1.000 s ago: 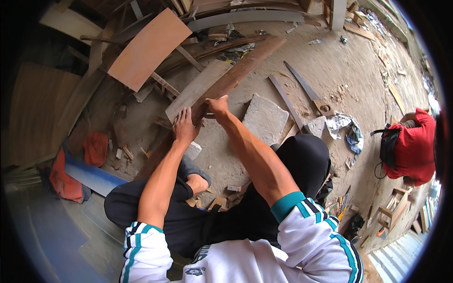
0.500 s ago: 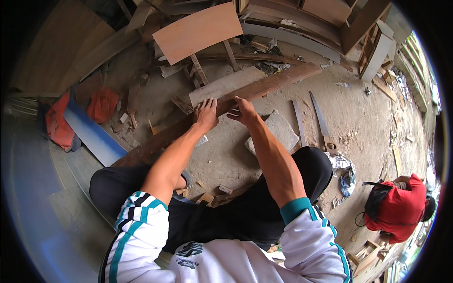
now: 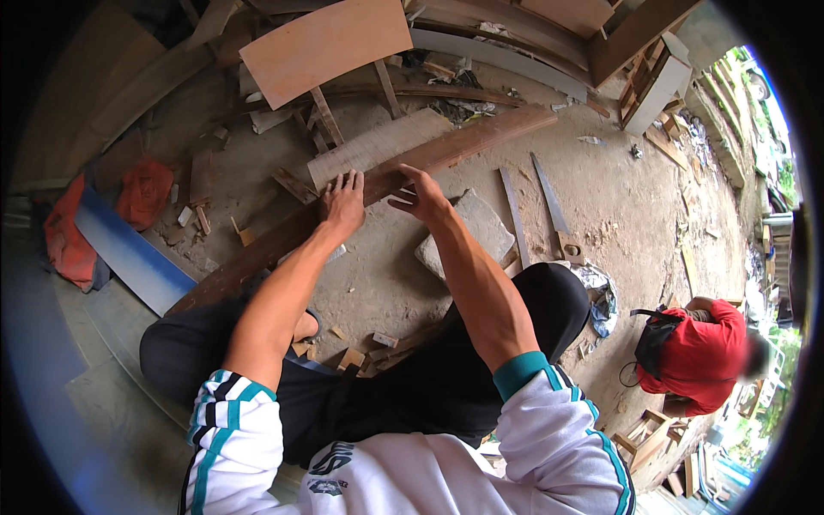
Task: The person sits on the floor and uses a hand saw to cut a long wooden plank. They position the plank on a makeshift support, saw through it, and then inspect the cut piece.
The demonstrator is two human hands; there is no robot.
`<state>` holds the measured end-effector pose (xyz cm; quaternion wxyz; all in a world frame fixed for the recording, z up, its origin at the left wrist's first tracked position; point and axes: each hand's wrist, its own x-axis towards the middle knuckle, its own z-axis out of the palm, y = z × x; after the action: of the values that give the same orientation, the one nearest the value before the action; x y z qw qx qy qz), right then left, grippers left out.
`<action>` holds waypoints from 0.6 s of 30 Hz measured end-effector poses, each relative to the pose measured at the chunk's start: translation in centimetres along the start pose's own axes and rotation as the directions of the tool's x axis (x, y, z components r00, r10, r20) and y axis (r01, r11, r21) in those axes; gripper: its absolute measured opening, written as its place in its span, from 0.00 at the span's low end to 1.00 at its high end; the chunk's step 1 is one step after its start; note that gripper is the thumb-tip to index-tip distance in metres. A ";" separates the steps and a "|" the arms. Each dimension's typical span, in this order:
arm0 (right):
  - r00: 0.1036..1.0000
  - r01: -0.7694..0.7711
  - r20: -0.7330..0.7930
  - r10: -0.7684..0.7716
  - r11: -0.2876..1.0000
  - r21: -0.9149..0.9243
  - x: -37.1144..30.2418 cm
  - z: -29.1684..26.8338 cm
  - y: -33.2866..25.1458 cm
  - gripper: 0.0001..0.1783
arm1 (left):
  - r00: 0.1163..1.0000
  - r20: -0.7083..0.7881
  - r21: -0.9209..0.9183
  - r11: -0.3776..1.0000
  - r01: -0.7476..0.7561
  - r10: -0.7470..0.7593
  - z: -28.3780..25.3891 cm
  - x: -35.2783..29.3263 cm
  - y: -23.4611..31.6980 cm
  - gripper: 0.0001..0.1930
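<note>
A long reddish-brown wooden plank [image 3: 481, 142] lies slantwise in front of me, its near left end by my left knee. My left hand [image 3: 343, 208] is laid over it, fingers bent across the far edge. Just to the right, my right hand [image 3: 421, 196] has its fingers apart, with the index finger at the plank's upper face and the others off its near side. A pale, rough board [image 3: 378, 148] lies along the far side of the plank. Below my right hand sits a pale stone block [image 3: 468, 236], partly hidden by my forearm.
Two saw-like blades lie at the right, one a handsaw [image 3: 549, 197] with a wooden handle. A tilted light-brown panel [image 3: 330, 51] stands beyond. Left are a blue-white board [image 3: 133, 253] and orange cloth [image 3: 144, 193]. A person in red [image 3: 699, 356] crouches at right.
The whole view has shifted, so the scene sits further left and slightly higher. Both hands stay at the same part of the plank; the right fingers look a little more spread.
</note>
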<state>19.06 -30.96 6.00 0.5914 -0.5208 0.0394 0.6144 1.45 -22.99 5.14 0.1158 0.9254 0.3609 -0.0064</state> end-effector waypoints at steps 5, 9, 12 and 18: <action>0.988 0.097 -0.126 -0.087 0.993 0.074 0.3 -1.1 -1.5 0.19 | 1.000 0.000 -0.026 1.000 -0.012 0.012 -0.1 -0.2 -0.5 0.33; 0.993 0.112 -0.032 -0.110 0.992 0.059 0.7 -1.1 -1.7 0.21 | 1.000 -0.019 -0.025 1.000 0.002 -0.002 0.2 -0.2 -0.6 0.32; 0.991 0.099 0.087 -0.102 0.994 0.040 0.8 -0.8 -1.0 0.23 | 1.000 -0.012 -0.076 0.997 0.017 -0.018 0.0 -0.5 -0.5 0.34; 0.994 0.098 -0.066 -0.092 0.992 0.081 1.1 0.1 -0.9 0.27 | 0.995 0.098 -0.092 0.996 -0.006 0.015 -2.8 -1.2 -0.7 0.52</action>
<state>19.93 -29.85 5.77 0.6399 -0.5156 0.0587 0.5669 -0.10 -22.66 7.83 0.1758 0.9196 0.3496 -0.0347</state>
